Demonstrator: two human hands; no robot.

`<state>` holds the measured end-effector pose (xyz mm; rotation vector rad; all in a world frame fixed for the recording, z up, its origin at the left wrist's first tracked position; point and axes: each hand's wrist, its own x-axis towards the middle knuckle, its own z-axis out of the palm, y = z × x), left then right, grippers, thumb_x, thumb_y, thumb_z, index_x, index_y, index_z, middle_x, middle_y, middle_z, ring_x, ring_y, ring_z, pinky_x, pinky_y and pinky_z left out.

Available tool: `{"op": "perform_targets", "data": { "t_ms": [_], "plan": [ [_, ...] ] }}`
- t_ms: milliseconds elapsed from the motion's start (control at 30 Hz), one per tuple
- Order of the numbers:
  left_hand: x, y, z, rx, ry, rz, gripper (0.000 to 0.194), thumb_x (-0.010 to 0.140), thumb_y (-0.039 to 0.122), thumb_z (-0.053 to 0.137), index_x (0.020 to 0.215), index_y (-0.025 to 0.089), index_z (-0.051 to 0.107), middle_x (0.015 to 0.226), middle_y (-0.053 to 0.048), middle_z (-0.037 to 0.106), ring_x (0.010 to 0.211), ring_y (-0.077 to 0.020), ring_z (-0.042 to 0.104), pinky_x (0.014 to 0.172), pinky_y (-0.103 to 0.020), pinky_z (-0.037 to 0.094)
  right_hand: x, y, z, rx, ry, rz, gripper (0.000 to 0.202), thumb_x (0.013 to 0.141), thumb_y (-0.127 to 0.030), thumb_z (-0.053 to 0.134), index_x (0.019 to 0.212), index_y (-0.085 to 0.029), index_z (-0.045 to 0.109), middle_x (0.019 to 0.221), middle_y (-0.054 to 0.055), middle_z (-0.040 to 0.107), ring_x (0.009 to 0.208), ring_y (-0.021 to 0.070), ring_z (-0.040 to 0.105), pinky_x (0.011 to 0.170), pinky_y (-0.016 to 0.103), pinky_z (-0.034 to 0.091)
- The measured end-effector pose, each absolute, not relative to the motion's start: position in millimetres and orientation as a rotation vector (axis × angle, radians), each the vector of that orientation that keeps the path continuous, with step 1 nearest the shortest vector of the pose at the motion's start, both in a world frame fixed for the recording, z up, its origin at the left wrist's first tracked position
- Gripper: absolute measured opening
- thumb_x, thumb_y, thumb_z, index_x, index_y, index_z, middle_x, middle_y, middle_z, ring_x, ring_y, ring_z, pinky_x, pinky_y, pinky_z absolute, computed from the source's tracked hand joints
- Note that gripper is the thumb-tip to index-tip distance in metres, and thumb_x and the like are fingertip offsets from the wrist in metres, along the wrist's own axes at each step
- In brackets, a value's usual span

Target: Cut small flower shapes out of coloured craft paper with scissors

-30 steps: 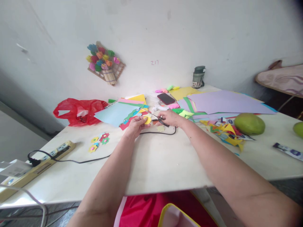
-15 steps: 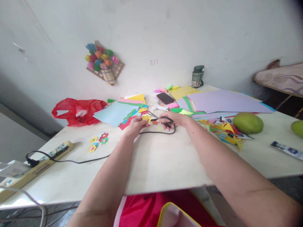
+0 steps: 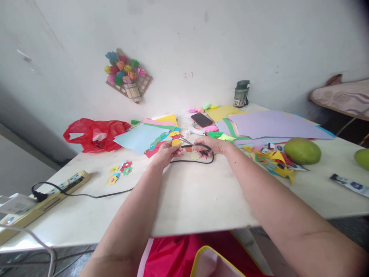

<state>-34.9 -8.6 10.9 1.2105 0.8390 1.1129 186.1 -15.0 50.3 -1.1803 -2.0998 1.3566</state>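
Note:
My left hand [image 3: 169,151] pinches a small yellow paper piece [image 3: 176,142] above the middle of the table. Opposite it, my right hand [image 3: 208,147] is wrapped round a pair of scissors [image 3: 186,141], whose blades point left toward the paper. A black cord [image 3: 196,162] loops around and below the right hand and runs left under my left arm. Small paper cutouts [image 3: 195,155] lie on the table beneath the hands. Red, green and blue paper strips [image 3: 158,144] are just beyond my left hand. Part of the scissor handles is hidden by my fingers.
A power strip [image 3: 72,182] and paper flowers [image 3: 126,166] lie on the left, before a red plastic bag [image 3: 95,132]. A glue gun [image 3: 195,131] and phone [image 3: 201,119] are behind my hands. Paper scraps [image 3: 275,161], a mango [image 3: 302,151] and a tube [image 3: 350,184] are right.
The yellow paper in my left hand has turned slightly against the scissor blades. Both hands stay in nearly the same place; the view has shifted a little.

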Motion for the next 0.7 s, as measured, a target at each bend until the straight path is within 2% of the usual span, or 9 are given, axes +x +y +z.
{"op": "perform_targets", "data": {
  "t_ms": [200, 367, 567, 700],
  "plan": [
    [-34.8, -6.4, 10.9, 1.158, 0.798, 1.154, 0.030, 0.059, 0.026, 0.082, 0.076, 0.010, 0.063, 0.064, 0.000, 0.061, 0.052, -0.0056, 0.052, 0.067, -0.027, 0.057, 185.5, -10.2, 42.9, -1.202, -2.083, 1.317, 0.030, 0.071, -0.041, 0.071, 0.078, -0.016, 0.057, 0.057, -0.002, 0.060, 0.041, 0.0064, 0.051, 0.032, 0.016, 0.029],
    [-35.5, -6.9, 11.4, 1.167, 0.797, 1.127, 0.029, 0.062, 0.030, 0.081, 0.072, 0.011, 0.061, 0.061, 0.000, 0.060, 0.050, -0.0057, 0.050, 0.064, -0.027, 0.056, 183.1, -11.5, 43.1, -1.206, -2.052, 1.328, 0.033, 0.070, -0.042, 0.072, 0.082, -0.015, 0.056, 0.057, -0.003, 0.059, 0.042, 0.0068, 0.052, 0.033, 0.016, 0.028],
    [-34.4, -10.7, 14.8, 1.202, 0.800, 1.104, 0.031, 0.062, 0.030, 0.080, 0.075, 0.013, 0.057, 0.060, 0.000, 0.061, 0.045, -0.0056, 0.048, 0.060, -0.027, 0.055, 182.9, -7.0, 38.8, -1.140, -2.114, 1.266, 0.033, 0.076, -0.045, 0.067, 0.077, -0.015, 0.055, 0.058, -0.001, 0.060, 0.042, 0.0069, 0.053, 0.033, 0.016, 0.029],
    [-34.6, -11.7, 15.9, 1.220, 0.809, 1.070, 0.032, 0.063, 0.029, 0.079, 0.075, 0.013, 0.055, 0.058, 0.001, 0.060, 0.044, -0.0050, 0.048, 0.061, -0.027, 0.055, 182.6, -7.5, 39.6, -1.134, -2.113, 1.262, 0.034, 0.075, -0.045, 0.067, 0.076, -0.014, 0.055, 0.058, 0.000, 0.061, 0.042, 0.0076, 0.053, 0.033, 0.017, 0.031]
  ]
}}
